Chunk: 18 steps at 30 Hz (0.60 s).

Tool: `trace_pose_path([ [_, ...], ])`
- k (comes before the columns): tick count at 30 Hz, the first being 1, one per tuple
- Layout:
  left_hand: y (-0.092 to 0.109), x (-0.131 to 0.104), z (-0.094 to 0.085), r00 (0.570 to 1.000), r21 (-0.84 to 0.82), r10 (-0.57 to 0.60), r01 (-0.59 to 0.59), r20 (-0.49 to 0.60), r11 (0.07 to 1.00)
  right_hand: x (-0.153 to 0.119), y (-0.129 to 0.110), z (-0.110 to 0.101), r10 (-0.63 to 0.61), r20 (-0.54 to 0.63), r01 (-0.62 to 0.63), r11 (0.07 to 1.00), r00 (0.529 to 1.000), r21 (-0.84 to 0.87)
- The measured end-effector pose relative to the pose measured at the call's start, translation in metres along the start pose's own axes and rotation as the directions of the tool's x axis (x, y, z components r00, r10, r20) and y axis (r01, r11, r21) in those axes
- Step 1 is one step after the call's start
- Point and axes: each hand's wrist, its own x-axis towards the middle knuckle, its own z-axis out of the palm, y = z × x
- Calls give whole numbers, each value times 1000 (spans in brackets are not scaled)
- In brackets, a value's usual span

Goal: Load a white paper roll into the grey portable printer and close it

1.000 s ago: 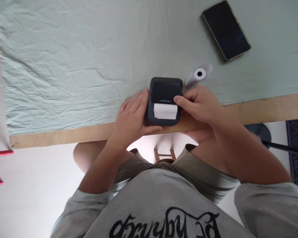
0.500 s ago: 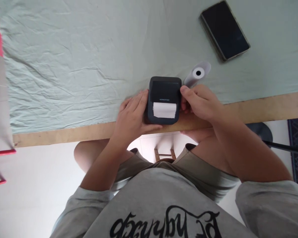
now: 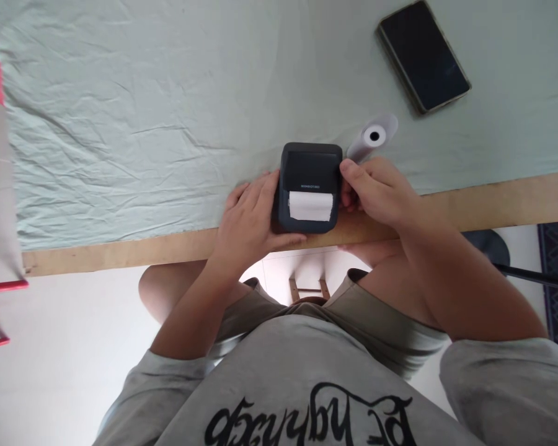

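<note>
A small dark printer [image 3: 310, 166] stands near the front edge of the cloth-covered table, a strip of white paper [image 3: 310, 206] showing in its lower half. Around its left side my left hand [image 3: 248, 217] is wrapped, the thumb along the front edge and the fingers against the side. My right hand [image 3: 374, 186] is at the printer's right side, thumb by its edge and the other fingers curled underneath, partly hidden. Just behind that hand lies a white paper roll [image 3: 365, 141] with a dark core and a loose end.
A black phone-like device [image 3: 424, 57] lies at the back right. The pale green cloth [image 3: 144, 111] is wrinkled at the left. The wooden table edge [image 3: 121, 249] runs in front, above my legs.
</note>
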Motion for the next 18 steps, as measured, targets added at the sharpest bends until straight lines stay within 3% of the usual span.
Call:
trace_pose_path([
  [18, -4, 9, -7, 1000, -136, 22, -22, -6, 990, 1, 7, 3, -16, -13, 16, 1000, 1000, -13],
])
